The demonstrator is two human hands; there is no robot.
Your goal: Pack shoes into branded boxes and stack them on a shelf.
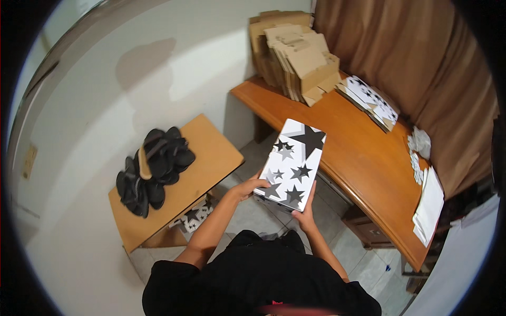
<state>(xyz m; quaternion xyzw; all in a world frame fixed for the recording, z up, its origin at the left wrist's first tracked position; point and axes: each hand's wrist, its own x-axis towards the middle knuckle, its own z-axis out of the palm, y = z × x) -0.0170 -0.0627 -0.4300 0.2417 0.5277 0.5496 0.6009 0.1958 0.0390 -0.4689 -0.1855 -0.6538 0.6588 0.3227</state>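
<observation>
Wearing blk T-shirt (258, 284), w/ bit of red at lower edge of view. Gripping white star-print box (290, 164) w/ both hands, in front of torso & off the floor (250, 217), w/ long side pointing away & slightly R. With L hand (249, 188), clasping near L edge: pressing thumb flat on top face, bending other fingers round side, mostly hidden; can't tell how far under. With R hand (304, 213), holding near R corner: setting thumb by near end, reaching fingers up along R side, opened only as far as needed to cup corner.

To L, can see small table (211, 139), w/ pile of blk sandals (155, 171) on top, incl. one w/ tan sole showing. Under it, can make out another star-patterned item (195, 217), partly hidden. To R, can see brown wooden desk (363, 179), bearing white sheets (428, 210) nr R end, crumpled clear plastic (420, 142) just beyond, then flat star-print cardboard (369, 102). At desk's far L end, can see leaning stack of folded brown cardboard (300, 58). Behind desk, brown curtain (395, 42); behind small table, pale wall (79, 158).
</observation>
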